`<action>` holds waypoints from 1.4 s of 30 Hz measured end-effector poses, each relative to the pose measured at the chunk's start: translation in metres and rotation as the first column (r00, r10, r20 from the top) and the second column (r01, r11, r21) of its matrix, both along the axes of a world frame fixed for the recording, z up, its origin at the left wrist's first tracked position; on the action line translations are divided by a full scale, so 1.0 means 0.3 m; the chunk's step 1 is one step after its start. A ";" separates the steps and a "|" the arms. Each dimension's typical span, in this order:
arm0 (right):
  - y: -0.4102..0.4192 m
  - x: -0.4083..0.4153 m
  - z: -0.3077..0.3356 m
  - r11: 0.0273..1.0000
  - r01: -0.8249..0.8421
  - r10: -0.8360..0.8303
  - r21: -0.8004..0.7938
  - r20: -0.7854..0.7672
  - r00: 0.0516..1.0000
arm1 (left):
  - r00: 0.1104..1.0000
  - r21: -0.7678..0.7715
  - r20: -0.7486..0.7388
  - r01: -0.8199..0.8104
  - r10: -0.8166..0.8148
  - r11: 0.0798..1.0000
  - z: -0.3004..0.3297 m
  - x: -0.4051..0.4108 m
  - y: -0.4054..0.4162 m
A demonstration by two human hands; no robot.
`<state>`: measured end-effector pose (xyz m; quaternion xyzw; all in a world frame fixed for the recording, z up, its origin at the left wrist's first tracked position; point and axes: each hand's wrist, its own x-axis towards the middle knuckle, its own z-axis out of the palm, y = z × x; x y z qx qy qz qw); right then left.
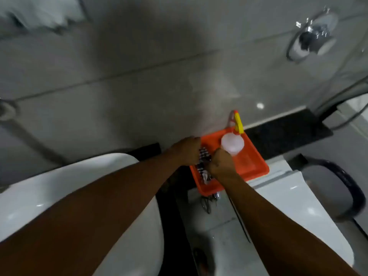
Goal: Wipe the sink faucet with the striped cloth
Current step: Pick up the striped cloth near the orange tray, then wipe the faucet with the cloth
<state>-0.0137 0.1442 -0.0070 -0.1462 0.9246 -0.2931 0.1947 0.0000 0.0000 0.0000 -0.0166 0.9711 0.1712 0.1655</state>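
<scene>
A black-and-white striped cloth (203, 163) lies bunched at the left end of an orange tray (251, 164). My left hand (186, 151) and my right hand (220, 164) both close on the cloth from either side, over the tray. A white sink (35, 198) fills the lower left, with my left forearm crossing it. The sink faucet itself is not in view. The picture is blurred by motion.
A clear spray bottle (233, 144) with a yellow trigger (238, 122) stands in the tray. The tray rests on a white toilet tank (282, 194), with a dark ledge (286, 130) behind. A chrome wall valve (313, 37) sits upper right, a dark bin (338, 188) at right.
</scene>
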 end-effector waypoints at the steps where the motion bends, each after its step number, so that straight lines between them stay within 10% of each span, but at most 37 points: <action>1: 0.017 -0.015 -0.061 1.000 0.019 -0.020 0.023 0.041 0.999 | 0.998 -0.010 0.052 -0.026 0.027 1.000 -0.066 -0.042 0.018; 17: 0.039 -0.193 -0.420 0.968 0.239 -0.250 0.074 0.328 0.911 | 0.865 0.022 0.284 -0.437 0.413 0.899 -0.347 -0.257 0.030; 24: 0.014 -0.158 0.001 0.951 0.244 -0.193 -0.192 0.252 0.948 | 0.648 0.619 0.394 -0.712 0.653 0.333 0.002 -0.073 -0.081; 27: -0.051 -0.094 0.226 0.922 0.189 -0.145 -0.337 0.151 0.978 | 0.636 0.725 0.364 -0.652 0.680 0.223 0.214 0.056 -0.145; 32: -0.264 0.078 0.583 0.880 0.019 -0.003 -0.475 0.033 0.999 | 0.557 0.817 0.125 -0.527 0.821 0.234 0.602 0.346 -0.306; 36: -0.510 0.267 0.775 0.818 -0.098 0.139 -0.566 0.030 0.990 | 0.452 0.689 -0.161 -0.585 0.877 0.428 0.846 0.631 -0.513; 42: -0.836 0.497 0.856 0.762 -0.216 0.230 -0.610 -0.056 0.972 | 0.300 0.588 -0.313 -0.683 0.901 0.433 0.915 0.903 -0.775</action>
